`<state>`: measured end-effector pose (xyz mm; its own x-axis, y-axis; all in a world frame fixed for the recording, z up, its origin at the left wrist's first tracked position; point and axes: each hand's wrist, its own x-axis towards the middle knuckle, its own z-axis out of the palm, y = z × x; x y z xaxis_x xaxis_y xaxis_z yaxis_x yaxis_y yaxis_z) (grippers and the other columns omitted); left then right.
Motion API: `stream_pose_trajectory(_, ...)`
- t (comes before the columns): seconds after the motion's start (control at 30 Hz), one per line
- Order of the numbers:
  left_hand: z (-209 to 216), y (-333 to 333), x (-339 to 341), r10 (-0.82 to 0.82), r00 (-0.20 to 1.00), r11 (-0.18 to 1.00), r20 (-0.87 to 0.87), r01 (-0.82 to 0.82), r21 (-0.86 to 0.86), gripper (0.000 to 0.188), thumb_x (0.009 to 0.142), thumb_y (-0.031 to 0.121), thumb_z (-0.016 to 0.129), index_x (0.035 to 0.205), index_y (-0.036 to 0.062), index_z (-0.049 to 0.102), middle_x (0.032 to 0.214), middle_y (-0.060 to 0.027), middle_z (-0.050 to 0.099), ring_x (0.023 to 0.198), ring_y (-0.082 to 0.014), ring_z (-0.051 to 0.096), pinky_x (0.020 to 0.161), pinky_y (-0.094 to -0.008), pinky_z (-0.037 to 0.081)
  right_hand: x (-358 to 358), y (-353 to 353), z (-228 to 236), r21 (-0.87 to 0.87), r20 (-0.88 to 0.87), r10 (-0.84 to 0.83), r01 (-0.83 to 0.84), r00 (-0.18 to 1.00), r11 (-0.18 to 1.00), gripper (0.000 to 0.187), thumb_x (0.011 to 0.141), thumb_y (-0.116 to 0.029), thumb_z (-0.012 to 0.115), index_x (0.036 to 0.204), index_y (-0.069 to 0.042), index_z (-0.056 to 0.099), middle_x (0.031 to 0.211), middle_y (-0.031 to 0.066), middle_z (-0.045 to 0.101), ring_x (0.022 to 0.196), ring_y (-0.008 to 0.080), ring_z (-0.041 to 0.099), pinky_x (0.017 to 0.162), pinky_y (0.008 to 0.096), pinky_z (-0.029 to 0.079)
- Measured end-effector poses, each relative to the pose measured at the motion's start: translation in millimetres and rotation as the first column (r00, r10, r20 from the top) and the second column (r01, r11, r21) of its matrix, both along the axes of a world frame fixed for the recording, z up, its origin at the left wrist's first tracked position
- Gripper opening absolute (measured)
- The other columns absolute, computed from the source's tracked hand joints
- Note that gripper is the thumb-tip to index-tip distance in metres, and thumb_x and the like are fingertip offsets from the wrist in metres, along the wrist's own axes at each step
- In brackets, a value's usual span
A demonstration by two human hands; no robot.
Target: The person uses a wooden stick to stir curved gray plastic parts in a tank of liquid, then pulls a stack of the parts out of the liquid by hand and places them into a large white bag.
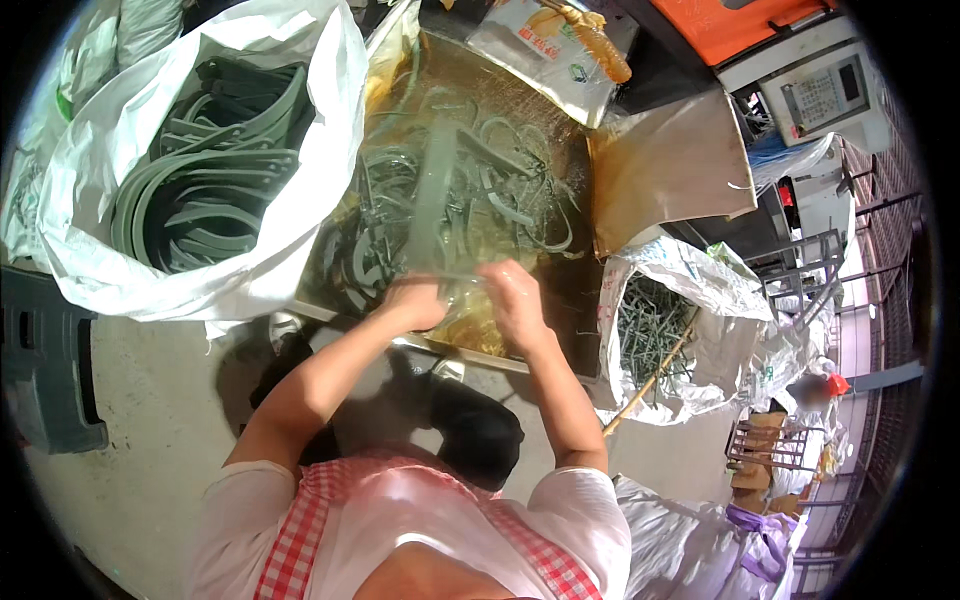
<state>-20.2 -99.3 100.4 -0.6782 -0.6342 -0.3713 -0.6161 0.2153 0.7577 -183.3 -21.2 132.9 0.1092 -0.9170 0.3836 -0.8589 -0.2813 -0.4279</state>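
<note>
Both my hands are over a brown, stained tray (560, 310) heaped with curled grey-green strips (385, 180), which look like plastic. My left hand (418, 300) is closed near the tray's front edge. Close by on its right, my right hand (512, 300) is closed too, fingers bent. A thin pale strip (458, 277) stretches between them, blurred by motion. Beyond my left hand, a broad translucent pale green band (435, 185) reaches toward the back of the tray, also smeared. How the fingers grip the strip is partly hidden.
At left stands a white woven sack (330, 150) of bent dark green strips (210, 200). A second sack (690, 265) at right holds small dark green pieces (645, 325), with a wooden stick (655, 375) leaning on it. A brown sheet panel (670, 170) borders the tray; a control box (820, 95) stands behind.
</note>
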Motion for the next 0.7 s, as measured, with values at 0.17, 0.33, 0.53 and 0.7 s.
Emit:
stream_pose_trajectory(0.17,-33,-16,4,0.513,0.586,0.829,-0.627,-0.149,0.538,0.029,0.070,-0.002,0.060,0.098,0.0052,0.057,0.082,-0.0024,0.060,0.083,-0.0126,0.058,0.069,-0.0289,0.046,-9,11,11,-0.030,-0.147,-0.065,0.061,0.987,0.998,0.028,0.067,0.001,0.056,0.093,-0.006,0.061,0.081,0.0110,0.061,0.076,0.0303,0.057,0.066,0.0373,0.047)
stream_pose_trajectory(0.33,2,-22,38,0.695,0.352,0.433,-0.627,0.492,0.756,0.048,0.075,0.004,0.058,0.122,-0.0003,0.045,0.112,-0.0179,0.057,0.101,-0.0297,0.059,0.088,-0.0421,0.048,-42,45,-13,0.209,-0.303,0.056,0.009,0.951,0.978,0.028,0.063,0.002,0.054,0.089,-0.006,0.062,0.077,0.0093,0.059,0.074,0.0299,0.056,0.066,0.0378,0.046)
stream_pose_trajectory(0.53,5,-20,46,0.564,0.425,0.538,-0.708,0.462,0.705,0.050,0.074,0.005,0.060,0.121,-0.0024,0.044,0.111,-0.0193,0.057,0.096,-0.0306,0.061,0.086,-0.0423,0.050,-27,29,-13,0.161,-0.274,0.122,-0.080,0.954,0.984,0.025,0.066,-0.014,0.065,0.091,-0.009,0.063,0.085,0.0072,0.063,0.082,0.0274,0.056,0.075,0.0392,0.044)
stream_pose_trajectory(0.7,6,-14,42,0.407,0.469,0.561,-0.783,0.548,0.620,0.054,0.068,0.003,0.064,0.119,-0.0015,0.047,0.104,-0.0178,0.060,0.091,-0.0294,0.063,0.082,-0.0405,0.051,-12,-8,41,-0.163,-0.297,-0.107,0.060,0.949,0.985,0.076,0.056,-0.018,0.078,0.124,-0.008,0.047,0.123,0.0145,0.052,0.117,0.0373,0.044,0.095,0.0450,0.036)
